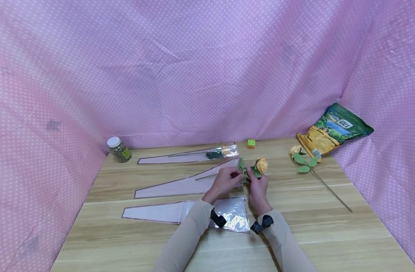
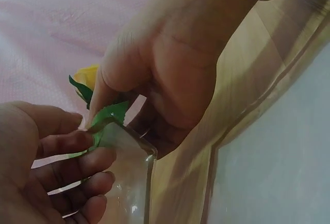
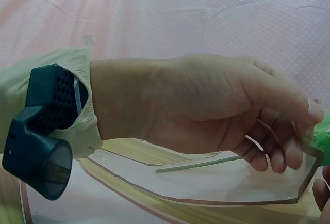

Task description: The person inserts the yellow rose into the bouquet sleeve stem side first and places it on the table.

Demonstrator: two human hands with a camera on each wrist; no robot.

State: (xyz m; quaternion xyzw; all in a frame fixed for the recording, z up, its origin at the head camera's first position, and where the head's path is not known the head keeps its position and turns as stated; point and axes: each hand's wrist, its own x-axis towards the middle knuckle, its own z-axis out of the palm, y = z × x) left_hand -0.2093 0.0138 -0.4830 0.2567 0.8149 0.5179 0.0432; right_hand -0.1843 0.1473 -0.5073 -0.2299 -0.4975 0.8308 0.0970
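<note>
A yellow artificial rose (image 1: 262, 165) lies with its green leaves (image 1: 242, 165) at the mouth of the middle flower sleeve (image 1: 173, 187); its stem shows inside the clear plastic. My left hand (image 1: 226, 179) pinches the sleeve's mouth edge beside a leaf (image 2: 111, 113), thumb against forefinger, the other fingers loosely bent. Just below the bloom, my right hand (image 1: 258, 187) holds the rose, thumb up along it. In the left wrist view the right hand's fingertips are partly hidden behind the leaf and film. The right wrist view mostly shows the left hand (image 3: 247, 100).
Behind lies a sleeve (image 1: 187, 156) with a yellow rose inside. Nearer me is a flat sleeve (image 1: 153, 213), partly under my left forearm. Another rose (image 1: 307, 166) lies at right, by a green-and-gold bag (image 1: 333, 130). A white-lidded jar (image 1: 120, 150) and small block (image 1: 251, 144) stand farther back.
</note>
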